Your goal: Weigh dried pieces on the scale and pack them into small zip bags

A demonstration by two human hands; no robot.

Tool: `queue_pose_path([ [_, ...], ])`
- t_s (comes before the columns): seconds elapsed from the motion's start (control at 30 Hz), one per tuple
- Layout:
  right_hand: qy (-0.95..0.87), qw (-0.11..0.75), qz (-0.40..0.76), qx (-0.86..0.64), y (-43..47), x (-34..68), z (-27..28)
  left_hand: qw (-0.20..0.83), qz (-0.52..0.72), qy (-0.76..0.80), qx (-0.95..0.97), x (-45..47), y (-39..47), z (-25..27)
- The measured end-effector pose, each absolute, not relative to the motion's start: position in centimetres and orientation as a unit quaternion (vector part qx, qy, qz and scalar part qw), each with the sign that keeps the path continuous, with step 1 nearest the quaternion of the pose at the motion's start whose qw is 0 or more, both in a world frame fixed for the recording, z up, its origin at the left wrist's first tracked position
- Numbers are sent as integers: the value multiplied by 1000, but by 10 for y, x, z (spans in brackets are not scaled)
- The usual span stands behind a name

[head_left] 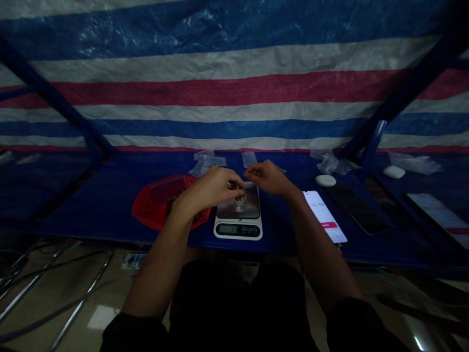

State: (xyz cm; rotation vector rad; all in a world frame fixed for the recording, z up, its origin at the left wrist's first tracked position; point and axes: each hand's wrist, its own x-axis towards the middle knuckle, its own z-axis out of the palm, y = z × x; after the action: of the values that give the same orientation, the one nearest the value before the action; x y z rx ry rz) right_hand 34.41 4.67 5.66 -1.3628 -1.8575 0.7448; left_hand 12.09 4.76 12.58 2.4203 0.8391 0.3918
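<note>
A white digital kitchen scale (238, 231) lies in front of me, its display lit. On its metal plate stands a small white cup (240, 202) with small brownish pieces inside. Directly over the cup's rim is my left hand (220, 185), thumb and fingers curled towards each other; whatever they pinch is too small to make out. My right hand (269, 177) hovers at the plate's far right edge, its fingers closed together and their tips partly hidden. Beneath my left forearm sits a red plastic bag or tray (150, 200) with dark small pieces in it.
Clear plastic bags (205, 161) lie behind the scale, with more plastic (330, 162) at back right. A lit phone (324, 215), a white case (326, 180) and a dark phone (366, 215) are on the right. Blue metal bars and a striped tarp (227, 90) rise behind the blue table.
</note>
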Motion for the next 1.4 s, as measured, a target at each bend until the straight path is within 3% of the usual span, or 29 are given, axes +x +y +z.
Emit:
queue_pose_path([
  [0.3, -722, 345, 265, -538, 43, 341, 63, 225, 156, 288, 918, 123, 39, 102],
  [0.73, -725, 369, 291, -504, 41, 345, 65, 276, 178, 287, 900, 118, 42, 96],
  [0.93, -746, 240, 427, -451, 36, 358, 69, 295, 215, 276, 889, 117, 42, 90],
  [1.07, -763, 181, 441, -437, 34, 359, 69, 301, 224, 269, 887, 118, 41, 87],
  [1.4, -764, 178, 423, -453, 34, 358, 68, 343, 247, 270, 865, 116, 39, 78],
])
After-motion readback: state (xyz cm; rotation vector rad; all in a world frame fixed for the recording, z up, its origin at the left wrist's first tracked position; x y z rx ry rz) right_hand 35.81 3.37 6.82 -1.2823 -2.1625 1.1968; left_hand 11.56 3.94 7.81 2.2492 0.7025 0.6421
